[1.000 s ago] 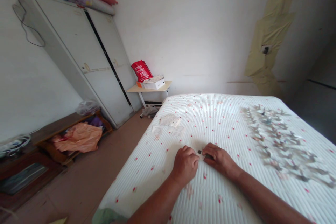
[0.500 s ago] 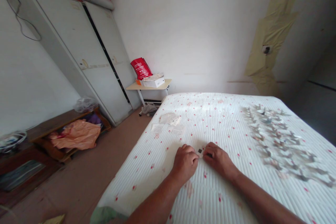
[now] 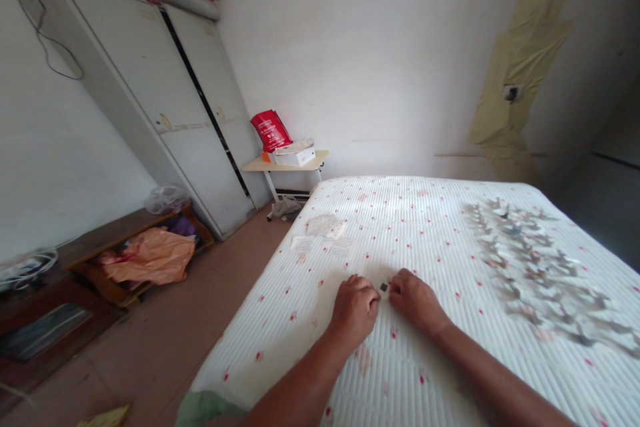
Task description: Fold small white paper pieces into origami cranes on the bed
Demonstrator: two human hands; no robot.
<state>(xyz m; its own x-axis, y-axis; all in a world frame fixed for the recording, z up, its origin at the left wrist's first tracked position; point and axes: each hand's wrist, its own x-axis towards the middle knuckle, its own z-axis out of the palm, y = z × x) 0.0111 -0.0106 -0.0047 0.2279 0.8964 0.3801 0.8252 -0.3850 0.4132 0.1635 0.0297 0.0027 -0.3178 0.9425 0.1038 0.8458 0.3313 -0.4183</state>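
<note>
I am logging the left hand (image 3: 355, 312) and right hand (image 3: 416, 303) curling narrow on the bed (image 3: 280, 340), by its near edge, either side of a small dark square (image 3: 384, 287); neither is visibly gripping it.

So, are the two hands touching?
Apart: the head view shows bedspread between the left hand and right hand, with a small dark square in the gap.

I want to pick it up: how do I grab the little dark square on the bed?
Pinch the little dark square by two opposite edges, coming down from above. It looks flat on the bed, with nothing sticking up to hold.
</note>
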